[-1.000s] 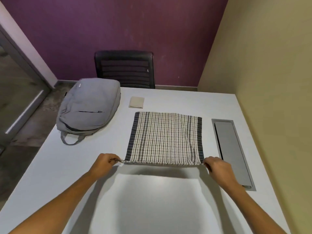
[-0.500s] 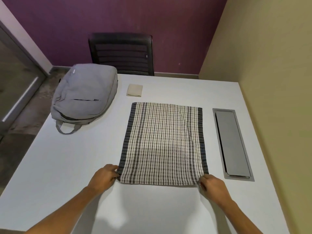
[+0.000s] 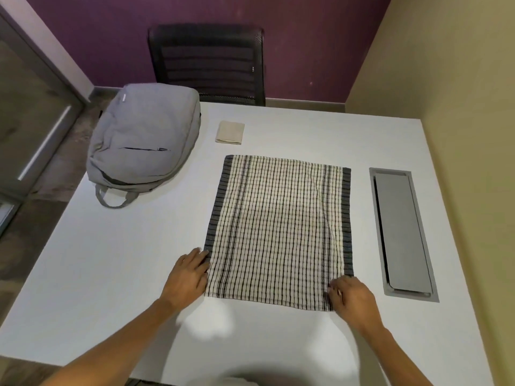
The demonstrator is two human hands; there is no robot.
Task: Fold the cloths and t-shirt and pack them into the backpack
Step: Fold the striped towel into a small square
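Note:
A black-and-white checked cloth (image 3: 278, 227) with grey side bands lies spread flat on the white table (image 3: 139, 260). My left hand (image 3: 189, 274) rests at its near left corner, fingers fairly straight along the edge. My right hand (image 3: 352, 299) is at the near right corner, with curled fingers pinching the cloth's edge. A small folded beige cloth (image 3: 230, 132) sits beyond the checked cloth. The grey backpack (image 3: 145, 140) lies flat and zipped at the table's far left, handle toward me. No t-shirt is in view.
A grey metal cable hatch (image 3: 401, 232) is set into the table right of the cloth. A black mesh chair (image 3: 207, 61) stands behind the far edge. A beige wall runs along the right side and a glass partition stands on the left.
The cloth, held up by its near corners a second ago, has been drawn toward me and laid flat. My left hand's fingers have straightened along the edge.

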